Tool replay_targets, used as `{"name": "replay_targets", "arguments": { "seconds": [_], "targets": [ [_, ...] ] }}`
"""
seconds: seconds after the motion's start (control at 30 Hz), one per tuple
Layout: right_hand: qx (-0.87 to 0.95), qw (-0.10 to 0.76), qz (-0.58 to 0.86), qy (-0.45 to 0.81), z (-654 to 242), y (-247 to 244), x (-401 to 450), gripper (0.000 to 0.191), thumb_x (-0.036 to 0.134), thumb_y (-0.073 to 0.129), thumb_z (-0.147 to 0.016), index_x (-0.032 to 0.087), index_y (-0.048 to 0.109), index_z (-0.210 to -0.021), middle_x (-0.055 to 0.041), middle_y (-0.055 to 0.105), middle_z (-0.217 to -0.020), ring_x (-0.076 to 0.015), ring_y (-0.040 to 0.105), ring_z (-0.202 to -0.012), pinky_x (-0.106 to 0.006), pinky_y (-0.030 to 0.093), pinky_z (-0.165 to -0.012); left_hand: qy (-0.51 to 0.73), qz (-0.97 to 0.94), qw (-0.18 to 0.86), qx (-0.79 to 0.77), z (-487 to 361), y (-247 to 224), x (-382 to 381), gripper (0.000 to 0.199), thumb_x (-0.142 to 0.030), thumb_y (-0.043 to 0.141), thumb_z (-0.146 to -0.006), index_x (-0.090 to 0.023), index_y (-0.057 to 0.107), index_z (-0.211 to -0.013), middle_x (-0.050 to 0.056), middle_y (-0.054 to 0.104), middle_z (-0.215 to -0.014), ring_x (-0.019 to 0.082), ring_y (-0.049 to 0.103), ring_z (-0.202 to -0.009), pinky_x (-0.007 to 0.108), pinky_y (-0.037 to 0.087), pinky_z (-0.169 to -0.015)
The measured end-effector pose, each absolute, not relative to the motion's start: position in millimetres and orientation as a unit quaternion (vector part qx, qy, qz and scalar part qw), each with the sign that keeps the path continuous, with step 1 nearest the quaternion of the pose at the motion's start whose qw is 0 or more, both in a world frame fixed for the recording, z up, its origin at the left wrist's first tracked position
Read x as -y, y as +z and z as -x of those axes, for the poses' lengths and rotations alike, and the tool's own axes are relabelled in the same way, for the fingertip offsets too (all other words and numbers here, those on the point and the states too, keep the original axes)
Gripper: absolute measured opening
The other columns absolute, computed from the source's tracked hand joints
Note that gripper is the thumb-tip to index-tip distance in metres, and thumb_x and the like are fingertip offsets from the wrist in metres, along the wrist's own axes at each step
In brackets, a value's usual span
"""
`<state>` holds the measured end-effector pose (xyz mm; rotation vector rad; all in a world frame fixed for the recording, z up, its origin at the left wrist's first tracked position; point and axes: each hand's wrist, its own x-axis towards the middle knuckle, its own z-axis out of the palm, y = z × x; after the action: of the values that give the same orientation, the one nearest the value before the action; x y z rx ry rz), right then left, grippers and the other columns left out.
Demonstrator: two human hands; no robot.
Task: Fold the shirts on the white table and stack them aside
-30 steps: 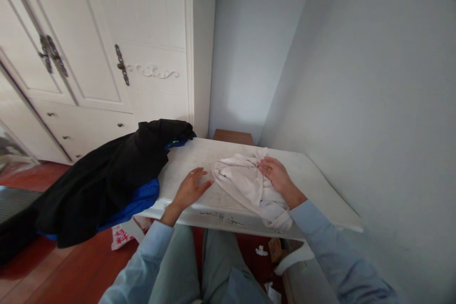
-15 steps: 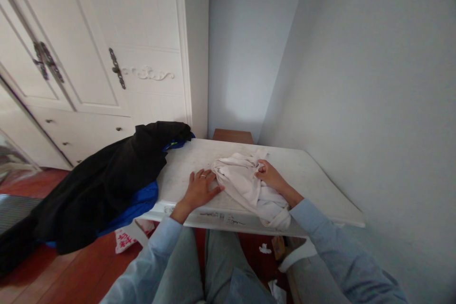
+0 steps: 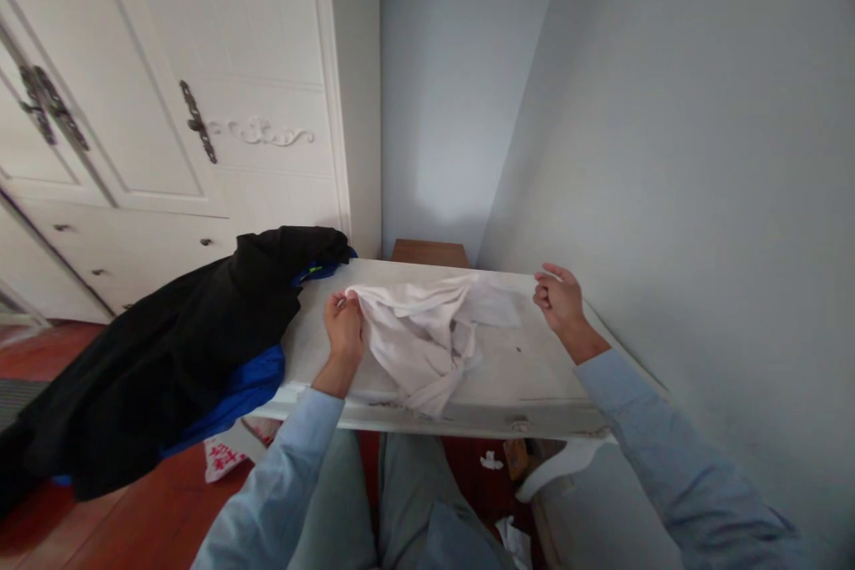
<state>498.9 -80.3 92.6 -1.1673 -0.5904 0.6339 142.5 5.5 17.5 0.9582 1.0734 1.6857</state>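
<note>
Left hand (image 3: 345, 328): grip closed on pale cloth (image 3: 427, 329) corner. Right hand (image 3: 559, 298): fingers curled, contents unclear, near desk's (image 3: 534, 365) far edge; bare desktop between it and cloth.

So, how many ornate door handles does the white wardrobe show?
3: a left handle and a middle handle, side by side, and a right handle beside the scroll ornament. Others may be out of view.

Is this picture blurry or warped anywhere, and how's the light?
Head view: soft, dim light; the wall darkens toward the upper right corner; straight edges splay as through a wide lens; the cloth looks slightly smeared.
</note>
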Motion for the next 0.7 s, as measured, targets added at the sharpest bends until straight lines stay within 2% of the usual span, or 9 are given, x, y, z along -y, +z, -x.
{"name": "replay_targets", "arguments": {
  "seconds": [0.07,0.17,0.23,0.3,0.4,0.47,0.5,0.57,0.7],
  "targets": [
    [0.264,0.717,0.566,0.31,-500.5,80.4,88.2,0.036,0.012,0.067,-0.059,0.022,0.055,-0.091,0.0061,0.059,-0.066,-0.005,0.041,-0.042,-0.015,0.025,-0.036,0.663,-0.407,0.42,-0.467,-133.6,23.8,-11.7,0.028,-0.043,0.067,-0.071,-0.023,0.052,-0.084,-0.003,0.058,-0.072,0.016,0.059,-0.069,0.028,0.048,-0.067],
    [0.342,0.6,0.604,0.397,-487.9,57.5,104.0,0.036,0.019,0.074,-0.062,0.019,0.062,-0.095,0.0004,0.067,-0.073,-0.009,0.054,-0.049,-0.02,0.04,-0.043,0.587,-0.496,0.404,-0.496,-121.4,26.1,-17.1,0.027,-0.046,0.067,-0.072,-0.022,0.057,-0.079,0.001,0.062,-0.076,0.02,0.062,-0.076,0.032,0.05,-0.072],
    [0.436,0.506,0.594,0.449,-472.8,43.2,112.8,0.038,0.03,0.077,-0.067,0.017,0.065,-0.1,-0.0049,0.072,-0.084,-0.0139,0.064,-0.062,-0.024,0.048,-0.053,0.527,-0.554,0.4,-0.505,-114.7,24.0,-15.7,0.033,-0.054,0.065,-0.075,-0.021,0.06,-0.08,0.004,0.065,-0.08,0.023,0.064,-0.08,0.035,0.051,-0.074],
    [0.533,0.432,0.57,0.452,-455.0,32.4,117.9,0.041,0.042,0.076,-0.072,0.017,0.068,-0.104,-0.0093,0.074,-0.097,-0.02,0.069,-0.08,-0.031,0.054,-0.066,0.485,-0.585,0.388,-0.521,-110.0,22.0,-7.9,0.044,-0.057,0.069,-0.073,-0.019,0.062,-0.094,0.008,0.068,-0.089,0.027,0.067,-0.086,0.038,0.053,-0.077],
    [0.657,0.398,0.538,0.346,-425.8,25.8,120.4,0.047,0.05,0.073,-0.078,0.019,0.067,-0.113,-0.0133,0.068,-0.121,-0.0273,0.065,-0.108,-0.043,0.054,-0.088,0.479,-0.641,0.255,-0.542,-107.7,23.6,18.8,0.063,-0.05,0.075,-0.073,-0.015,0.056,-0.121,0.021,0.063,-0.123,0.036,0.062,-0.116,0.048,0.051,-0.094],
    [0.724,0.391,0.513,0.243,-405.3,28.6,121.7,0.047,0.05,0.072,-0.082,0.021,0.066,-0.118,-0.0132,0.064,-0.128,-0.0286,0.06,-0.117,-0.047,0.05,-0.097,0.498,-0.682,0.115,-0.523,-110.3,26.8,45.2,0.061,-0.047,0.07,-0.08,-0.014,0.053,-0.129,0.025,0.049,-0.144,0.04,0.046,-0.136,0.055,0.041,-0.108],
    [0.753,0.376,0.503,0.196,-394.7,31.9,122.7,0.045,0.05,0.071,-0.085,0.021,0.066,-0.119,-0.0129,0.064,-0.126,-0.0285,0.059,-0.117,-0.047,0.049,-0.099,0.504,-0.697,0.061,-0.507,-112.9,27.8,59.4,0.056,-0.045,0.066,-0.084,-0.015,0.053,-0.13,0.024,0.046,-0.148,0.04,0.041,-0.14,0.056,0.037,-0.112],
    [0.79,0.328,0.505,0.113,-373.2,41.1,125.0,0.043,0.051,0.071,-0.086,0.019,0.068,-0.114,-0.0126,0.065,-0.114,-0.0282,0.06,-0.11,-0.045,0.049,-0.097,0.494,-0.729,0.022,-0.473,-120.2,26.0,85.6,0.044,-0.042,0.06,-0.09,-0.019,0.056,-0.128,0.02,0.053,-0.142,0.038,0.046,-0.137,0.055,0.038,-0.112],
    [0.791,0.238,0.562,-0.027,-335.9,59.8,125.0,0.046,0.053,0.072,-0.085,0.016,0.068,-0.111,-0.0149,0.065,-0.106,-0.0294,0.06,-0.101,-0.042,0.049,-0.089,0.434,-0.793,0.077,-0.42,-137.5,3.8,116.3,0.035,-0.035,0.06,-0.09,-0.024,0.061,-0.123,0.014,0.065,-0.124,0.033,0.059,-0.119,0.053,0.048,-0.104]
  ]
}}
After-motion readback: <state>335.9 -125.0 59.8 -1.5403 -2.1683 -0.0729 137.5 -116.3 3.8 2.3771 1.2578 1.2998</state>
